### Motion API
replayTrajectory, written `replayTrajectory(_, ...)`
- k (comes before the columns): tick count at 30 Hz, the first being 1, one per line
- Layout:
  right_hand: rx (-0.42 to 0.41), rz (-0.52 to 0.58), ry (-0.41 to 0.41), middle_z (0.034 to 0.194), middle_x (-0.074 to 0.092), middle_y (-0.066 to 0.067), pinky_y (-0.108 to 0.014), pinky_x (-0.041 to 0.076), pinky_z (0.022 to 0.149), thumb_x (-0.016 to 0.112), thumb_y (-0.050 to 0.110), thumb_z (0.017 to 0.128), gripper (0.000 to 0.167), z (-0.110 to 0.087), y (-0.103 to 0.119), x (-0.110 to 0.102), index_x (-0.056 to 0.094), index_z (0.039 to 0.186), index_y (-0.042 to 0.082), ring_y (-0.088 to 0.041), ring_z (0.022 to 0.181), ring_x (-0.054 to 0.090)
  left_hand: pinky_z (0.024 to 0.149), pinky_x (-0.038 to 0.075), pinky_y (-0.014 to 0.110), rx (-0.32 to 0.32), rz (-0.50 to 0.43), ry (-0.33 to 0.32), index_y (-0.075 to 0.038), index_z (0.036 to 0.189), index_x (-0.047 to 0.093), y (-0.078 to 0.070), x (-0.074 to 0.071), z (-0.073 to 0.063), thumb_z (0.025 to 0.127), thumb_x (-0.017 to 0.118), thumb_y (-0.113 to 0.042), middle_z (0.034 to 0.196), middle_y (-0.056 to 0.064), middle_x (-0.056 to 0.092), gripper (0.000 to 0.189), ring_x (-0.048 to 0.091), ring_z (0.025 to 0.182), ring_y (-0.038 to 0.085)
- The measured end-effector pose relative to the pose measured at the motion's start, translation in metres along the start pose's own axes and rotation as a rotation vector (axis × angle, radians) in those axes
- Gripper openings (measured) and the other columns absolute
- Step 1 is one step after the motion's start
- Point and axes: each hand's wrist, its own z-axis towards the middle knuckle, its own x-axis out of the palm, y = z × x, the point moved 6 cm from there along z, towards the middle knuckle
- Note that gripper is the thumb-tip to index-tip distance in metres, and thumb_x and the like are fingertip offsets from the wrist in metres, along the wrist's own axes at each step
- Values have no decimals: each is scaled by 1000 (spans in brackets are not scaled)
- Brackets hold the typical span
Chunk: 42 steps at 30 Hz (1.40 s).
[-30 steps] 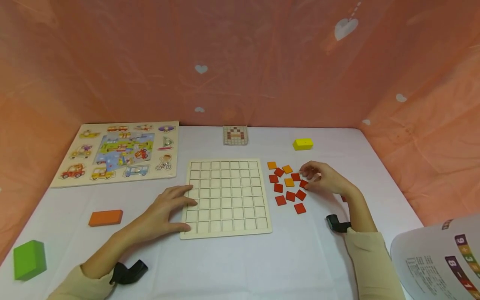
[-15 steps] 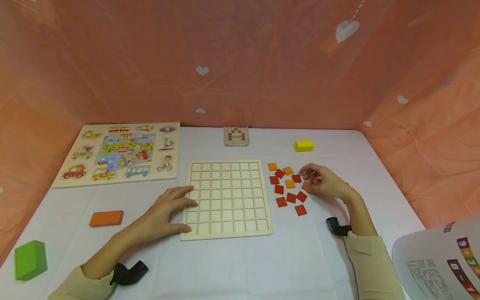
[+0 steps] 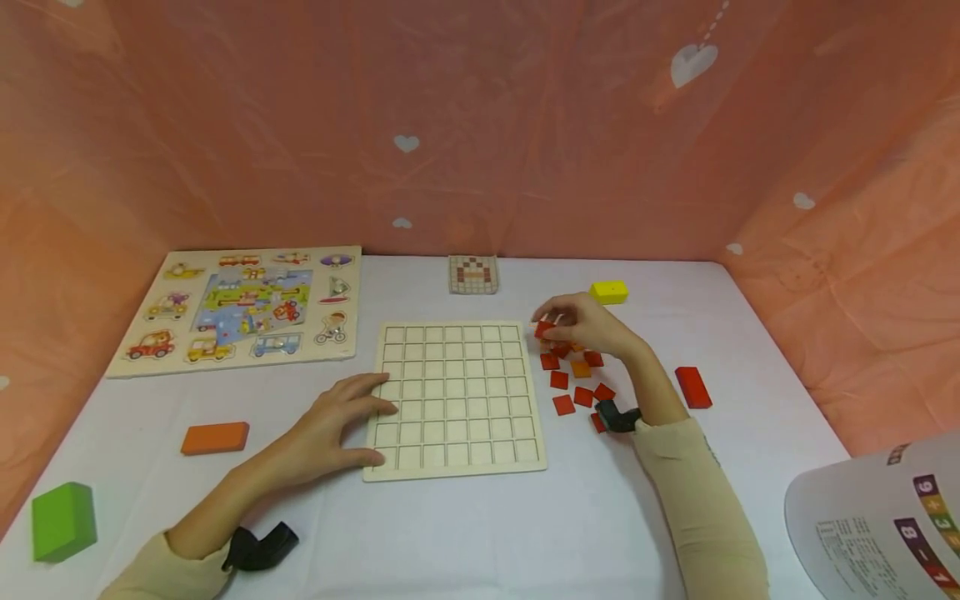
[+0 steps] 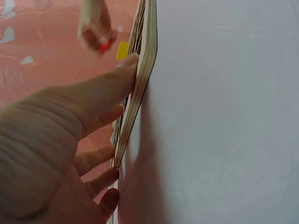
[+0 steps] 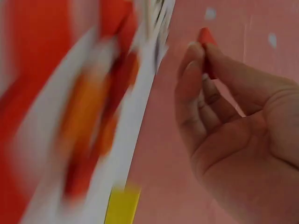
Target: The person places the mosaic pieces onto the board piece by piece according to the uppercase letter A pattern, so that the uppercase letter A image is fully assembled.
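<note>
My right hand (image 3: 592, 323) pinches a red square tile (image 3: 544, 330) between thumb and fingertips, above the upper right corner of the wooden grid board (image 3: 453, 408). In the right wrist view that red tile (image 5: 209, 41) shows nearly edge-on, held at the fingertips. The left hand (image 3: 330, 427) rests at the board's left edge, fingers spread and fingertips touching it. Seen from the left wrist, the thumb (image 4: 110, 79) lies against the board's layered edge (image 4: 145, 60). Several loose red tiles (image 3: 564, 406) and an orange tile (image 3: 581, 369) lie right of the board, partly covered by the right hand and its wrist camera.
A small pattern card (image 3: 473, 275) lies behind the board. A vehicle puzzle (image 3: 341, 333) sits at the back left. Blocks stand around: yellow (image 3: 609, 292), red (image 3: 693, 387), orange (image 3: 214, 437), green (image 3: 63, 522). A white tub (image 3: 832, 500) occupies the front right.
My right hand has picked up a red tile from the right side of the pile and carried it left toward the board, uncovering the red block. The left hand has stayed put.
</note>
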Motion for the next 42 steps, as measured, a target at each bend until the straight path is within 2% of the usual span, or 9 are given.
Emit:
replayTrajectory(4, -70, 95, 80, 100, 68, -14, -30, 53, 79, 66, -3, 91, 18, 43, 26, 27, 68, 109, -8, -26, 87, 63, 107, 22, 69, 0, -3, -4, -16, 121, 68, 1, -1, 0, 74, 87, -36, 154, 17, 39, 54, 29, 142, 42)
replayTrajectory(7, -97, 111, 132, 98, 68, -12, -29, 51, 79, 67, -4, 90, 18, 68, 37, 46, 69, 107, -7, -23, 91, 61, 107, 21, 70, -1, -14, -3, -17, 121, 68, 2, -1, 0, 75, 87, -37, 155, 16, 38, 54, 28, 142, 42)
replayTrajectory(13, -92, 120, 228, 91, 66, -11, -29, 52, 72, 68, -5, 90, 19, 94, 46, 74, 71, 108, -5, -21, 84, 59, 103, 25, 66, 9, -12, -22, -18, 120, 69, 3, -1, 1, 75, 86, -38, 154, 14, 41, 52, 33, 138, 39)
replayTrajectory(17, -86, 85, 242, 88, 66, -14, -28, 51, 70, 67, -8, 89, 19, 98, 48, 79, 71, 107, -6, -19, 79, 58, 100, 33, 59, 0, -37, -44, -19, 117, 70, 3, 0, 2, 77, 86, -33, 153, 12, 43, 46, 41, 128, 32)
replayTrajectory(21, -90, 50, 247, 85, 64, -15, -28, 50, 71, 65, -12, 87, 17, 97, 50, 79, 69, 103, -8, -18, 77, 58, 101, 39, 58, -26, -77, -47, -18, 115, 70, 2, 0, 2, 78, 86, -26, 152, 12, 44, 41, 44, 127, 31)
replayTrajectory(30, -107, -9, 207, 88, 63, -12, -26, 48, 72, 67, -12, 86, 19, 101, 52, 83, 70, 104, -7, -19, 82, 56, 103, 37, 60, -49, -87, -43, -17, 114, 70, 1, -3, 1, 79, 85, -25, 152, 14, 44, 38, 42, 133, 37)
replayTrajectory(35, -57, -36, 183, 86, 64, -10, -27, 48, 71, 69, -10, 86, 15, 100, 51, 84, 71, 100, -4, -21, 81, 56, 103, 37, 60, -50, -80, -40, -16, 113, 71, 1, -3, 1, 79, 85, -25, 152, 14, 44, 38, 42, 132, 37)
replayTrajectory(38, -49, -74, 177, 92, 66, -11, -29, 49, 74, 69, -9, 87, 16, 98, 52, 83, 72, 101, -3, -22, 85, 58, 103, 38, 60, -50, -75, -39, -16, 113, 71, 1, -3, 0, 80, 85, -24, 152, 14, 44, 37, 42, 132, 37)
replayTrajectory(42, -93, -92, 151, 105, 67, -13, -32, 51, 81, 66, -5, 90, 21, 88, 53, 74, 70, 111, -3, -24, 93, 60, 102, 39, 60, -49, -77, -38, -16, 114, 71, 1, -3, 0, 80, 84, -24, 152, 14, 44, 37, 42, 131, 36)
